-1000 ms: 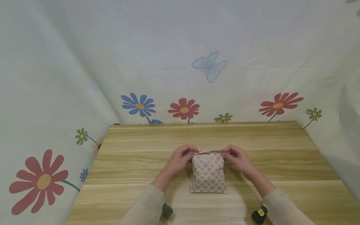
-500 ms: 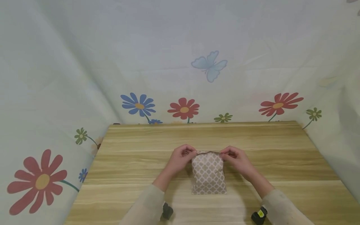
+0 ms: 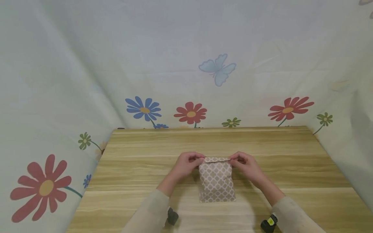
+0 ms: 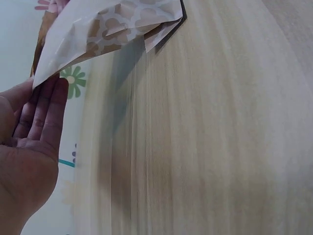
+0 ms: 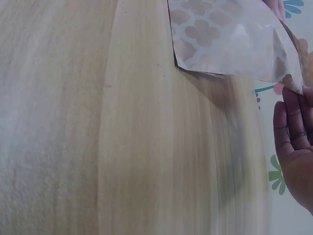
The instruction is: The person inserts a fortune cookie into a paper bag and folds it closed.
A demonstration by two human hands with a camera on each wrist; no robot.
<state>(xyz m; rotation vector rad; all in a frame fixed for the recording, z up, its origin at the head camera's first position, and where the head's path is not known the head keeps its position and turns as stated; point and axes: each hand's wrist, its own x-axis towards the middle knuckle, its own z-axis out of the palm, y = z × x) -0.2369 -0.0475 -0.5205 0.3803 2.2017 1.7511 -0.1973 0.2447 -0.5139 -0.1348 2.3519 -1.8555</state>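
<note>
A paper bag (image 3: 217, 181) with a tan and white quatrefoil pattern stands on the wooden table in the head view, its top edge folded over into a narrow flap (image 3: 217, 159). My left hand (image 3: 187, 164) pinches the left end of that fold between thumb and fingers. At the opposite end, my right hand (image 3: 246, 165) pinches the right corner the same way. The left wrist view shows the bag (image 4: 132, 22) slanting away from the left hand (image 4: 36, 132). In the right wrist view the bag's side (image 5: 220, 39) reaches the right hand's fingertips. What the bag contains is hidden.
The wooden table (image 3: 140, 145) extends around the bag on all sides. Behind and beside it hangs a pale cloth (image 3: 175, 48) printed with flowers and a butterfly. A dark wrist device (image 3: 172, 216) sits at the left cuff, another (image 3: 268, 223) at the right.
The bag's top edge has been turned over toward me, so a patterned flap now lies along the front. Both hands keep their pinch and have shifted only slightly.
</note>
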